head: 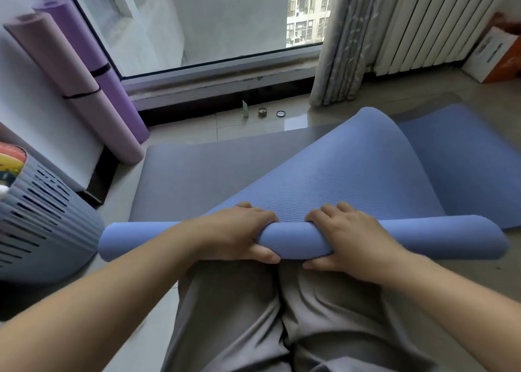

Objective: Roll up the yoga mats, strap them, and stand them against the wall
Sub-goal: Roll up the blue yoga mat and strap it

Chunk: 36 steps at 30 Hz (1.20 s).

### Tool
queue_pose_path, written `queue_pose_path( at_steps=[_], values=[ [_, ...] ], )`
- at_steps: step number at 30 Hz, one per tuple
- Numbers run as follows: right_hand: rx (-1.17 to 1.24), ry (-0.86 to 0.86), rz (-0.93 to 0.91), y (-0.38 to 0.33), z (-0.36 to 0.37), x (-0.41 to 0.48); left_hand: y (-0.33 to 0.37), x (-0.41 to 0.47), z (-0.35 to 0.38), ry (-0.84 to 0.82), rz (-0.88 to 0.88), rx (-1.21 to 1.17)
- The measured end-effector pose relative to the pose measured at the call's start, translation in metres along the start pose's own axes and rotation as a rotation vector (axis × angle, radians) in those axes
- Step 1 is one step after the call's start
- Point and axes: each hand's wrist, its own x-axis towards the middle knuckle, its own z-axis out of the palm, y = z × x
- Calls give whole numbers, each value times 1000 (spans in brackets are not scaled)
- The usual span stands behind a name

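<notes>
Mats, three: one blue mat (366, 174), part-rolled — left hand (239, 230) and right hand (346, 236) curled round its roll. Pink mat (70, 81), purple mat (112, 89) strapped, leaning on the wall (33, 112) — floor (197, 129) strip open beyond.

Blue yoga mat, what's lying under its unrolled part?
A gray mat lies beneath the blue mat, showing at left. Its right side is covered, so its extent cannot be seen.

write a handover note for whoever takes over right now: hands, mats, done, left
Left hand and right hand both grip the blue mat at its rolled end, near the middle; most of it is unrolled.
A grey mat lies flat under it.
Done: pink mat and purple mat rolled, strapped, leaning on the wall.
Left: finish rolling blue, strap, stand it; then the grey.
</notes>
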Motion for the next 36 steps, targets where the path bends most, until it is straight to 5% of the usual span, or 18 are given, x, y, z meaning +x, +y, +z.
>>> queue_pose_path(
  at_steps=[6, 11, 14, 21, 25, 31, 36],
  values=[
    [153, -231, -18, 13, -14, 14, 16, -4, 42, 429, -47, 394],
    [-53, 151, -53, 2, 4, 5, 13, 1, 22, 315, -141, 356],
    [-33, 183, -17, -1, -4, 8, 14, 1, 9, 295, -145, 341],
    [-9, 628, -16, 0, -74, 40, 4, -17, -81, 795, -67, 582],
    [64, 762, -32, -12, -91, 47, 10, -32, -111, 900, -28, 684],
    [113, 554, -68, -21, -60, 22, 21, -51, -69, 697, -68, 648],
    [146, -54, -54, -30, -39, -7, 32, -56, -7, 274, -160, 364]
  ],
)
